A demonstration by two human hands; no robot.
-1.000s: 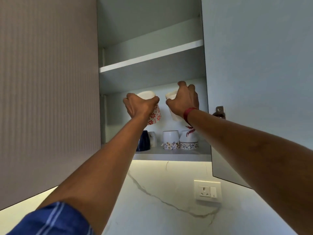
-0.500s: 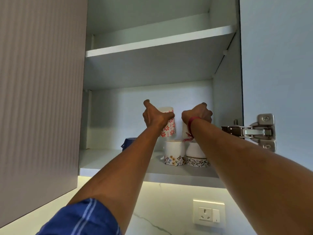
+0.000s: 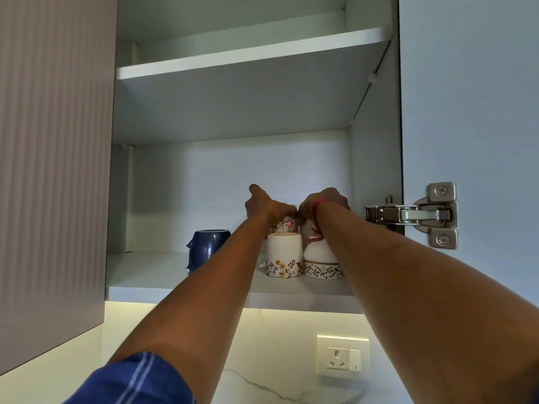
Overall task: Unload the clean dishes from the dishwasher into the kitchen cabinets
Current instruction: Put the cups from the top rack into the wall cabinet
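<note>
Both my arms reach up into an open wall cabinet. My left hand [image 3: 267, 207] grips a white cup with red flowers [image 3: 288, 224], held upside down just above an upturned white cup with a floral band [image 3: 284, 259] on the lower shelf [image 3: 151, 275]. My right hand [image 3: 323, 201] grips another white cup [image 3: 306, 231], mostly hidden behind my wrist, over a second upturned white cup with a patterned band [image 3: 322, 265]. A dark blue mug [image 3: 208, 247] stands to the left of them.
The upper shelf [image 3: 248, 58] shows nothing on it. The open cabinet door [image 3: 466, 112] with its metal hinge [image 3: 414, 214] is close on the right. A ribbed closed door [image 3: 52, 156] is on the left. A wall socket [image 3: 342, 358] sits below on the marble backsplash.
Both hands have moved deeper into the cabinet and lower, bringing their cups down onto the upturned cups on the lower shelf. The view has moved closer to the cabinet.
</note>
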